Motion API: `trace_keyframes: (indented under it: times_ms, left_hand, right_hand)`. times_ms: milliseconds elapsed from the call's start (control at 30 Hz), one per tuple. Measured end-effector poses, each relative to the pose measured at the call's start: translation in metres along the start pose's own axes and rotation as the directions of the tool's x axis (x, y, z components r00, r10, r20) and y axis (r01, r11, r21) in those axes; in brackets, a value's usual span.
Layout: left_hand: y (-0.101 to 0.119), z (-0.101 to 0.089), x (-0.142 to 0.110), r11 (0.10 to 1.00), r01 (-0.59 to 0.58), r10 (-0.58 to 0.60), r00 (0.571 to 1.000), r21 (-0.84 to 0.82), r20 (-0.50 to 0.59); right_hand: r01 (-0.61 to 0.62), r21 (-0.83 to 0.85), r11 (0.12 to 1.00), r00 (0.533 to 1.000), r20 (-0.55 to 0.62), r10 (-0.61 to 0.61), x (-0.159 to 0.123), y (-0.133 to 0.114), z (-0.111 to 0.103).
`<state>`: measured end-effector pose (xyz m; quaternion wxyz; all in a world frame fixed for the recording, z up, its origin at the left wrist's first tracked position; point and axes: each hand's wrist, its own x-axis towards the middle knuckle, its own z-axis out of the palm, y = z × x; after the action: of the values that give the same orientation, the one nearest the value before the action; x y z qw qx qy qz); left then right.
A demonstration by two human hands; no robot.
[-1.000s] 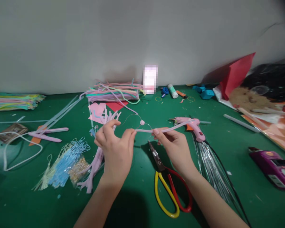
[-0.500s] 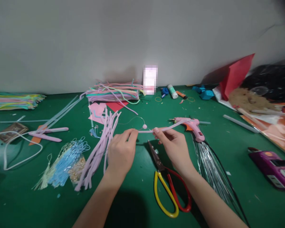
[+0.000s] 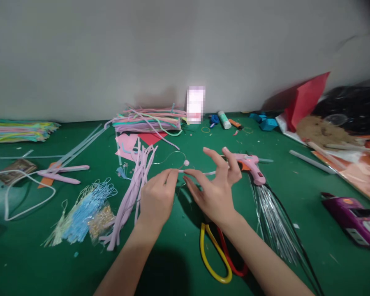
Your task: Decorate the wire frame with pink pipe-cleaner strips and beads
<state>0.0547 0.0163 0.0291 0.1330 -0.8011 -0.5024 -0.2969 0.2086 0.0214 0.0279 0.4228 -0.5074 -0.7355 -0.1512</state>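
Observation:
A pale lilac pipe cleaner (image 3: 210,173) runs between my hands over the green table. My left hand (image 3: 158,197) is closed, pinching its left part between thumb and forefinger. Close beside those fingertips, my right hand (image 3: 214,185) holds the strip with thumb and forefinger, while its other fingers are raised and spread. Just beyond the fingertips is a thin looped wire (image 3: 169,154) with a small pale pink disc (image 3: 186,163). Scissors with yellow and red handles (image 3: 216,263) lie beneath my right hand, which hides their blades.
A pink glue gun (image 3: 249,162) lies to the right above silvery strands (image 3: 279,226). Lilac pipe cleaners (image 3: 129,201), blue tassels (image 3: 86,218) and a bag of gold bits (image 3: 101,222) are left. Bundled pipe cleaners (image 3: 148,121) lie by the wall. A purple device (image 3: 354,220) sits far right.
My right hand has shifted left along the pipe cleaner to my left fingertips, and its outer fingers have spread upward. My left hand's raised fingers have folded in. The scissor blades are now covered.

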Motion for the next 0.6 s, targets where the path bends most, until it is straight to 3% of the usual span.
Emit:
trace_keyframes:
  times_ms: [200,367,600]
  left_hand:
    - [0.005,0.001,0.000,0.998,-0.049,0.048,0.999,-0.047,-0.015]
    - [0.004,0.001,0.000,0.995,0.003,0.002,0.999,-0.098,0.050]
    - [-0.001,-0.002,0.001,0.986,0.057,-0.054,0.998,-0.157,0.028]
  right_hand:
    - [0.040,-0.048,0.998,0.999,0.025,-0.039,0.001,0.002,0.004]
    - [0.091,-0.041,0.995,0.995,0.034,-0.089,0.002,0.007,0.001]
    - [0.095,-0.013,0.995,0.995,0.033,-0.094,0.004,0.010,-0.002]
